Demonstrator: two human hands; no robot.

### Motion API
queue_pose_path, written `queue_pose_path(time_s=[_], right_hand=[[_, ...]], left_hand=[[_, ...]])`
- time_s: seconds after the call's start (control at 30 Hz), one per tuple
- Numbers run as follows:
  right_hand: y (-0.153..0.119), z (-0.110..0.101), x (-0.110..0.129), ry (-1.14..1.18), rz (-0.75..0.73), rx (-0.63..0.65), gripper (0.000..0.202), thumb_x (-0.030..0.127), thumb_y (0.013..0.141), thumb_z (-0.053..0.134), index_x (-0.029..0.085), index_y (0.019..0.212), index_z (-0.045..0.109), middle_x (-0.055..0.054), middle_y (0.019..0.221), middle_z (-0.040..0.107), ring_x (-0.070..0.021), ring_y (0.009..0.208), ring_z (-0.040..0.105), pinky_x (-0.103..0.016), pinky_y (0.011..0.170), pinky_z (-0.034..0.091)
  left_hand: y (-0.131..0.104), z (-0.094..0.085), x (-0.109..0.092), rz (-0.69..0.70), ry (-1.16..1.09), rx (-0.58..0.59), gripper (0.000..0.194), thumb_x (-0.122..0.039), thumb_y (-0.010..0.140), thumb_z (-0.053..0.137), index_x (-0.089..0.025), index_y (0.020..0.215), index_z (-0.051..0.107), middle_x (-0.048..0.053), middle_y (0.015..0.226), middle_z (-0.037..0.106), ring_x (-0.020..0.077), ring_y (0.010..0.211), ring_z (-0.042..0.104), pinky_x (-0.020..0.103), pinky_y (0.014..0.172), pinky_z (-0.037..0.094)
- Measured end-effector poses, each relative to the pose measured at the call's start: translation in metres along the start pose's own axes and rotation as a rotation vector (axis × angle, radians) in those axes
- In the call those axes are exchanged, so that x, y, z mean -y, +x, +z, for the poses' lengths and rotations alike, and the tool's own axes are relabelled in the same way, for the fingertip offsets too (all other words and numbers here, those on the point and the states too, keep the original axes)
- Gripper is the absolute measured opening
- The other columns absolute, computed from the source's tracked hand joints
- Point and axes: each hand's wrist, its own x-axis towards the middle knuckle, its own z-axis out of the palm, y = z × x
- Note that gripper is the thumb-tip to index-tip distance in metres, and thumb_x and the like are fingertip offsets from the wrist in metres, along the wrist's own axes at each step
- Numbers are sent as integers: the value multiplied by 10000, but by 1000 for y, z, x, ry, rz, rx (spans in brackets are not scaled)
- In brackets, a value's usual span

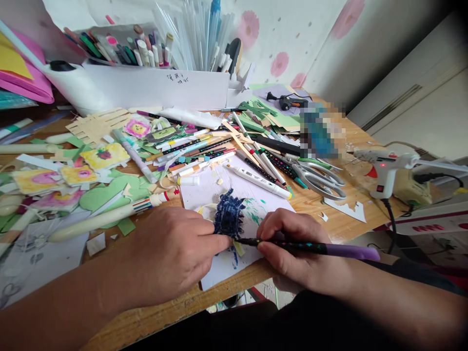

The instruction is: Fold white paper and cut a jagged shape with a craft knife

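A small dark blue piece with a jagged, fringed edge (228, 214), which looks like coloured paper, lies on a white paper sheet (215, 273). My left hand (171, 253) is closed at the left side of the piece, with its fingertips gripping the lower edge. Between the thumb and fingers of my right hand (298, 248) is a marker pen (310, 247), black with coloured dots and a purple end. Its tip touches or nearly touches the lower edge of the blue piece, close to my left index finger. Green and blue marks stain the sheet around it.
Loose markers (263, 180) and silver-handled scissors (321, 180) lie behind the sheet. To the right stands a white glue gun (385, 170) with a red light. Painted paper pieces (104, 156) and green scraps cover the left. A white box (157, 87) of pens stands at the back.
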Motion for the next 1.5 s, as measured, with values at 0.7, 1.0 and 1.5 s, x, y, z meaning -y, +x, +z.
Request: queue_pose_path(time_s=[0.7,1.0,1.5], right_hand=[[-1,1,-2,9,-28,45,131,188,804,584,210,725,481,2,664,569,-119,554,508,-240,482,391],[1,2,-3,-23,-64,45,128,181,803,571,219,735,469,7,662,558,-123,560,505,-248,488,384],[1,-1,2,-7,-28,72,157,178,798,565,218,695,453,-1,643,559,-130,555,512,-247,489,383]], left_hand=[[0,-1,3,-25,-68,45,293,-124,805,479,-295,959,659,-23,627,562,164,575,518,321,537,288],[0,1,4,28,-85,-42,261,-110,769,488,-251,905,661,-12,589,552,162,546,506,315,512,299],[0,1,3,-2,-54,-40,245,-125,791,484,-251,899,665,-10,587,560,171,548,508,321,528,294]])
